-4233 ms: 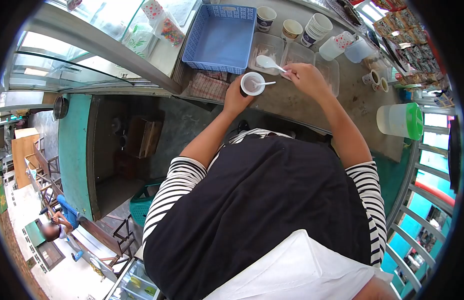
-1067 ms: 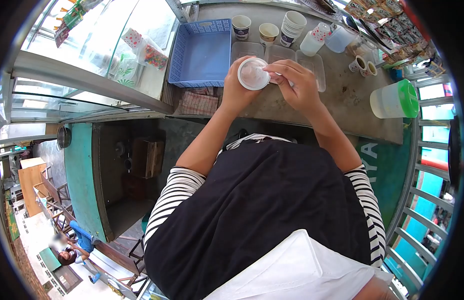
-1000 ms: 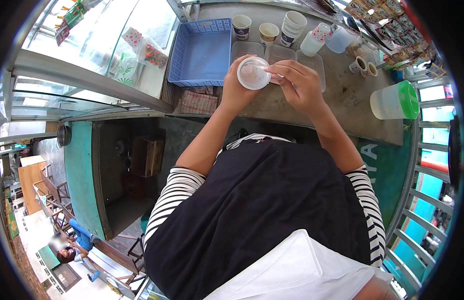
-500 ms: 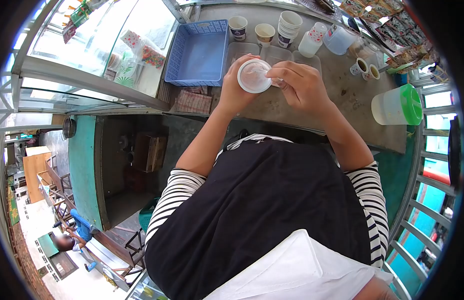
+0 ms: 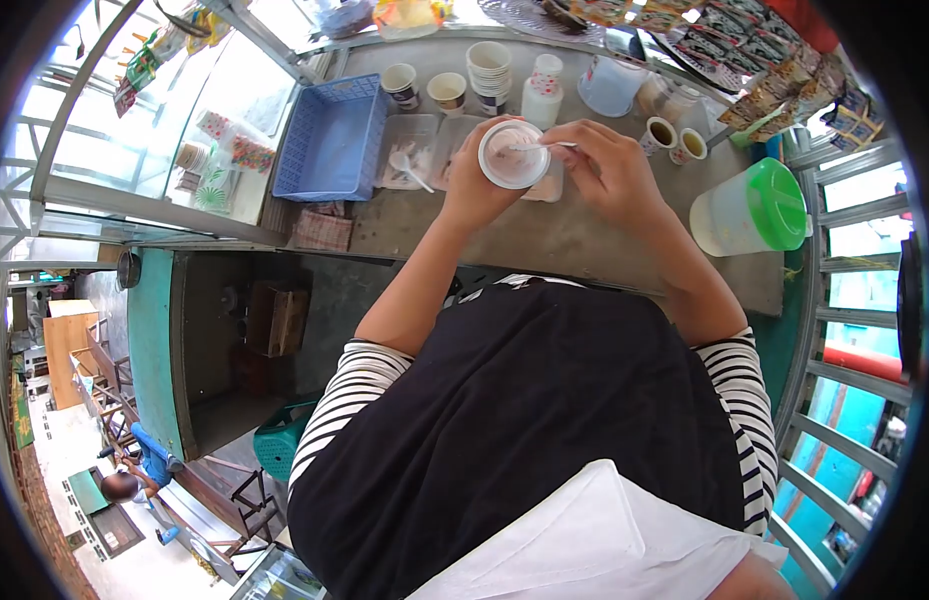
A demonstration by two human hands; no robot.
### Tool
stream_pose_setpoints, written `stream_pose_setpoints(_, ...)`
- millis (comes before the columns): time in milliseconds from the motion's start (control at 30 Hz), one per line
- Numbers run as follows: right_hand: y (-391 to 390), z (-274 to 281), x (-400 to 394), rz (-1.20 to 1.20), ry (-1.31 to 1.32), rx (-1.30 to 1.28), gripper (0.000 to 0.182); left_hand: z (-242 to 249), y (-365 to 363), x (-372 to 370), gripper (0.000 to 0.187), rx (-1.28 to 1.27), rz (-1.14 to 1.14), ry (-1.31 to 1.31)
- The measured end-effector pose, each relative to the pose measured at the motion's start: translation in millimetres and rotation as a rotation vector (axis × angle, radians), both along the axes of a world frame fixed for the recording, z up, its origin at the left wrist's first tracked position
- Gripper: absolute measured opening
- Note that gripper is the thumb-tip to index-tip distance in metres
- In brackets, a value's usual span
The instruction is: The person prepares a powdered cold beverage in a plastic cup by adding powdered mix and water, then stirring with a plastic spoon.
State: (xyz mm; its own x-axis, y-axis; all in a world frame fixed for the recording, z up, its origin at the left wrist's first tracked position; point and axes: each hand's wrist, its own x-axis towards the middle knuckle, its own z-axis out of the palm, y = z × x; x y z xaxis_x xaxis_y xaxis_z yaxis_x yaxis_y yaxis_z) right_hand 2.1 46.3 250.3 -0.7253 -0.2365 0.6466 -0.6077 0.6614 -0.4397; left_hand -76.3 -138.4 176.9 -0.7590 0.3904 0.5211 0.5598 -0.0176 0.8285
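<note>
My left hand (image 5: 471, 195) is wrapped round a white cup (image 5: 505, 179) and holds it over the counter. Its open mouth faces me, with something pale pink inside. A thin white spoon (image 5: 530, 147) is pinched in my right hand (image 5: 612, 175); its tip lies in the cup. Behind the cup are clear plastic containers (image 5: 392, 178), partly hidden by my hands; a white spoon rests on the left one.
A blue basket (image 5: 329, 125) stands left on the counter (image 5: 574, 240), beside a checked cloth (image 5: 324, 229). Paper cups (image 5: 488, 68) and a white bottle (image 5: 541, 104) line the back. Two filled cups (image 5: 659, 134) and a green-lidded pitcher (image 5: 729, 220) stand right. Sachets hang above; a person sits far left.
The view has shifted, so the counter items appear further left. The spoon now shows more clearly in the cup, and my right hand has moved slightly. Both hands keep their hold.
</note>
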Motion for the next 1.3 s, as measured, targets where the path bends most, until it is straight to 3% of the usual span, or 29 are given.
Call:
stream_pose_setpoints(67, 28.5, -2.9, 22.0, -0.153, -0.417, -0.229, 0.037, -5.3, 22.3, 10.7, 0.064, -0.028, 0.006, -0.024)
stream_pose_setpoints(133, 56.2, -10.1, 42.8, -0.146, -0.468, -0.353, 0.043, -14.3, 42.1, 21.9, 0.066, -0.101, -0.066, -0.205)
stream_pose_setpoints(200, 87.9, -22.9, 62.8, -0.139, -0.516, -0.475, 0.048, -33.5, 60.0, 32.9, 0.066, -0.102, -0.060, -0.222)
stream_pose_setpoints(367, 209.2, -84.3, 136.4, -0.613, -0.118, -0.157, 0.026, -74.8, 97.9, 59.1, 0.065, -0.051, -0.052, -0.344)
stream_pose_setpoints(400, 233.4, -94.7, 157.0, -0.762, -0.048, -0.084, 0.021, -85.1, 103.9, 61.2, 0.065, -0.163, 0.007, -0.217)
stream_pose_setpoints(467, 268.5, -111.4, 184.8, -0.877, 0.279, -0.260, 0.019, -107.3, 117.0, 69.7, 0.065, -0.270, 0.065, -0.099)
stream_pose_setpoints(500, 292.4, -125.5, 200.3, -0.876, 0.275, -0.254, 0.019, -118.4, 122.6, 73.5, 0.065, -0.240, 0.001, -0.220)
stream_pose_setpoints(567, 330.9, -151.3, 227.1, -1.281, 0.189, -0.583, 0.026, -141.1, 130.2, 81.1, 0.065, -0.212, -0.065, -0.343)
stream_pose_setpoints(600, 335.9, -148.9, 227.3, -1.282, 0.186, -0.581, 0.026, -149.8, 133.0, 84.1, 0.066, -0.226, -0.091, -0.362)
stream_pose_setpoints(667, 350.7, -142.1, 219.9, -1.162, 0.012, -1.358, 0.036, -166.8, 136.9, 89.5, 0.066, -0.240, -0.115, -0.383)
stream_pose_setpoints(700, 353.1, -136.6, 214.0, -1.163, 0.009, -1.359, 0.036, -172.4, 137.4, 91.8, 0.066, -0.268, -0.096, -0.382)
stream_pose_setpoints(767, 356.1, -129.5, 198.1, -0.823, -0.069, -1.460, 0.045, -172.8, 137.7, 94.1, 0.066, -0.298, -0.075, -0.383)
stream_pose_setpoints(800, 371.7, -133.8, 192.7, -0.825, -0.072, -1.460, 0.045, -168.0, 136.6, 94.2, 0.063, -0.325, -0.091, -0.369)
stream_pose_setpoints(867, 414.0, -145.4, 189.6, -0.478, -0.312, -1.433, 0.049, -167.7, 133.8, 95.6, 0.060, -0.349, -0.109, -0.358)
stream_pose_setpoints(1000, 429.6, -150.6, 179.1, -0.595, -0.303, -1.307, 0.049, -175.8, 128.8, 97.5, 0.068, -0.393, -0.090, -0.220)
stream_pose_setpoints(1067, 455.6, -170.9, 183.4, -0.759, -0.016, -0.084, 0.043, -176.3, 128.6, 100.4, 0.070, -0.370, -0.060, -0.178)
stream_pose_setpoints(1100, 452.8, -164.0, 182.1, -0.756, -0.022, -0.080, 0.043, -173.8, 127.7, 100.8, 0.071, -0.321, -0.072, -0.162)
stream_pose_setpoints(1167, 441.9, -143.2, 177.6, -0.473, -0.387, -1.075, 0.038, -176.2, 124.8, 100.3, 0.072, -0.272, -0.083, -0.152)
stream_pose_setpoints(1200, 434.6, -138.4, 176.8, -0.477, -0.394, -1.074, 0.038, -179.6, 123.8, 99.3, 0.067, -0.301, -0.086, -0.118)
stream_pose_setpoints(1267, 421.1, -133.2, 177.1, -0.413, -0.330, -0.715, 0.036, -187.2, 123.2, 99.6, 0.062, -0.330, -0.091, -0.092)
stream_pose_setpoints(1300, 415.4, -132.2, 176.6, -0.414, -0.337, -0.714, 0.036, -187.9, 124.1, 99.2, 0.062, -0.341, -0.093, -0.086)
